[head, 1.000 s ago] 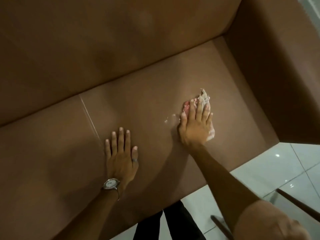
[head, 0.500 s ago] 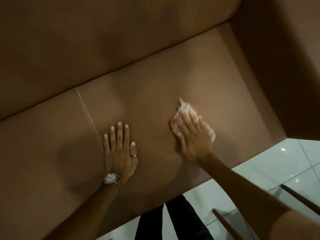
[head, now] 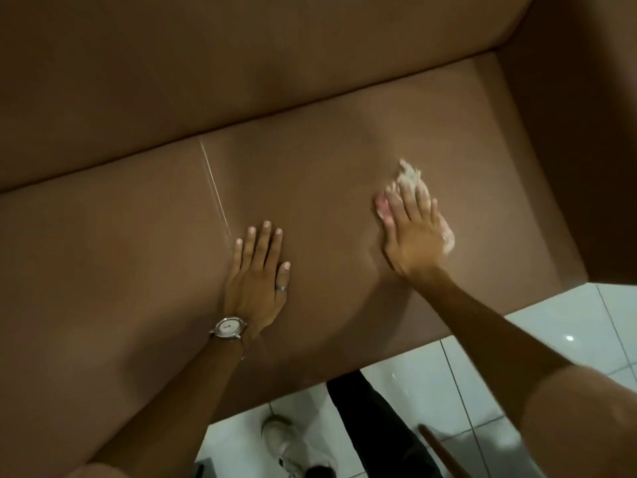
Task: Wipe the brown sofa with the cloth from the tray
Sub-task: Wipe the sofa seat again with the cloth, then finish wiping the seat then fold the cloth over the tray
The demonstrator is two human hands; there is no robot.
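One brown sofa (head: 138,270). One cloth (head: 410,175), under right hand (head: 415,232). Two hands; left hand (head: 256,281) beside it. One wristwatch (head: 228,328), one ring (head: 280,288), one shoe (head: 286,446).

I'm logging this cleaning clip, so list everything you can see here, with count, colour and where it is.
sofa: one, brown, fills most of the view; a pale seam line crosses its seat left of centre.
cloth: one, whitish with a pink patch, on the seat under the right hand.
floor: white glossy tiles, lower right and bottom.
wooden stick: one, brown, bottom right over the floor; what it is cannot be told.
shoe: one, white, bottom centre.
trouser leg: one, black, bottom centre.
watch: one, silver, left wrist.
ring: one, silver, left hand.
left hand: flat on the seat.
right hand: pressing the cloth, fingers spread.
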